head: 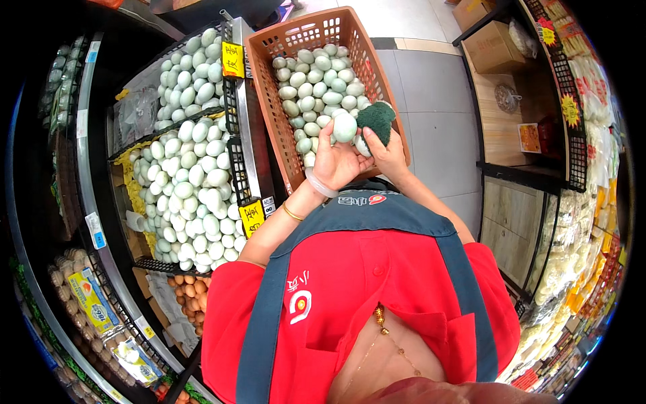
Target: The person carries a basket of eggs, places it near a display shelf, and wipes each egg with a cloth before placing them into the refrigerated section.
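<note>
My left hand [337, 162] holds a pale green egg [345, 127] upright between thumb and fingers, above the near part of a brown plastic crate [262, 103]. Close beside it, my right hand [392, 157] grips a dark green scouring pad [377, 121]. A second pale egg [362, 146] shows under my right thumb, partly covered by the fingers and pad; which hand bears its weight I cannot tell. Many loose eggs [315, 76] in pale green and grey tones fill the crate below, and my hands hide some of them.
Left of the crate, a display rack holds pale eggs [197, 177] behind a black mesh edge [239, 171], with brown eggs [191, 293] nearer me. Boxed eggs [91, 298] stand farther left. Grey floor tiles [436, 141] separate the crate from a wooden shelf unit [497, 121] on the right.
</note>
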Tool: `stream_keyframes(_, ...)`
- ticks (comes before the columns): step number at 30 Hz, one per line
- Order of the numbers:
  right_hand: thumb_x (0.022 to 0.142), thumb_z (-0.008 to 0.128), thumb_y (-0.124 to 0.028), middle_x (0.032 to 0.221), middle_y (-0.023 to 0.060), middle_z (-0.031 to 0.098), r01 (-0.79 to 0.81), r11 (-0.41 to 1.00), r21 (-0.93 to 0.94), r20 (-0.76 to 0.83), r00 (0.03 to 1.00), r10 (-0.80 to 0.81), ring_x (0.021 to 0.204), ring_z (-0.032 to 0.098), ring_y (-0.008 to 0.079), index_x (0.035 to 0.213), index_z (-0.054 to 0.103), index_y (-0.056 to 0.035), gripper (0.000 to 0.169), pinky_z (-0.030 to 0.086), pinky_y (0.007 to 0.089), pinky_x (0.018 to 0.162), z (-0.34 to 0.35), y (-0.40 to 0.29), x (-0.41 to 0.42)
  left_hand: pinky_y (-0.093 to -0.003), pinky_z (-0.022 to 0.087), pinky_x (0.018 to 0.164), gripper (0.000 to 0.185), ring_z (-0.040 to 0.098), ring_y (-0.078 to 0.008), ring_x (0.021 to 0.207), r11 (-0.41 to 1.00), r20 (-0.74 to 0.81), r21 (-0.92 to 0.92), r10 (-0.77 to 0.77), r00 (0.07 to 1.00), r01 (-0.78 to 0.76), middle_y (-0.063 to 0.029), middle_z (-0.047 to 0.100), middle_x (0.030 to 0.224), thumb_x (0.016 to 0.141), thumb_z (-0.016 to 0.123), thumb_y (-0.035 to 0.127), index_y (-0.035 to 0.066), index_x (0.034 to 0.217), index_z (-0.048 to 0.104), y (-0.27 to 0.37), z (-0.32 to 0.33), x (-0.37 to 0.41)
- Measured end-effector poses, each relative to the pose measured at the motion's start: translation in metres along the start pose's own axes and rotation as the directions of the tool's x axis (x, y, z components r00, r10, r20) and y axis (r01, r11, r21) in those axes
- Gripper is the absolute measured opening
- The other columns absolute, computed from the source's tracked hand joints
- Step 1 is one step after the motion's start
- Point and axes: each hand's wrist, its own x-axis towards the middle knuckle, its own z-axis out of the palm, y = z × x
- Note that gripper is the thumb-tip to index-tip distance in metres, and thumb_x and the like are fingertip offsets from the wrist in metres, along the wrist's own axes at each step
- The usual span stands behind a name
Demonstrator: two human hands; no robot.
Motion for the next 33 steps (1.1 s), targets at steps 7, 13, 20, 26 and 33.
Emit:
stream_keyframes(7,0.085,0.056,-0.015,0.079,0.0041,0.061,-0.054,0.998,0.022,-0.020,0.998,0.055,0.073,0.054,0.0104,0.093,0.059,0.0005,0.018,0.045,0.0271,0.064,0.002,0.005,0.002,-0.0378,0.040,0.084,0.054,0.048,-0.0250,0.100,0.998,0.083,-0.060,0.016,0.996,-0.011,-0.0078,0.050,0.111,0.083,0.032,0.059,0.010,0.095,0.051,-0.007,-0.016,-0.006)
stream_keyframes(13,0.084,0.057,-0.014,0.081,0.0022,0.060,-0.116,0.993,0.022,0.099,0.989,0.114,0.073,0.052,0.0093,0.093,0.059,0.0001,0.017,0.044,0.0260,0.066,0.000,-0.009,0.014,-0.0383,0.042,0.082,0.060,0.049,-0.0340,0.104,0.999,0.186,0.045,-0.024,0.982,0.015,-0.0138,0.051,0.110,0.081,0.032,0.062,0.009,0.098,0.054,0.002,-0.010,-0.024)
stream_keyframes(20,0.084,0.058,-0.017,0.079,0.0021,0.057,-0.246,0.967,0.065,0.028,0.969,0.245,0.067,0.055,0.0117,0.096,0.058,-0.0019,0.020,0.045,0.0256,0.061,0.020,-0.014,-0.013,-0.0409,0.045,0.082,0.058,0.049,-0.0347,0.105,0.946,0.227,0.081,0.288,0.930,-0.313,-0.0208,0.048,0.117,0.080,0.039,0.061,0.009,0.103,0.053,0.059,-0.032,-0.101)
stream_keyframes(26,0.084,0.058,-0.017,0.076,0.0042,0.055,-0.303,0.942,0.146,0.061,0.953,0.297,0.064,0.052,0.0122,0.098,0.056,-0.0013,0.021,0.043,0.0244,0.059,0.007,-0.004,-0.006,-0.0367,0.046,0.079,0.053,0.052,-0.0188,0.098,0.369,-0.252,0.797,0.923,0.291,-0.479,-0.0061,0.052,0.112,0.083,0.050,0.049,0.011,0.119,0.044,0.147,-0.075,-0.229)
stream_keyframes(33,0.084,0.058,-0.018,0.074,0.0040,0.055,-0.261,0.960,0.105,0.058,0.965,0.256,0.064,0.052,0.0121,0.094,0.056,-0.0008,0.020,0.043,0.0248,0.059,0.016,-0.025,-0.011,-0.0405,0.030,0.097,0.068,0.037,-0.0393,0.114,0.284,-0.207,0.658,0.959,-0.194,0.697,-0.0312,0.044,0.114,0.066,0.061,0.055,0.011,0.117,0.052,0.181,-0.135,-0.333)
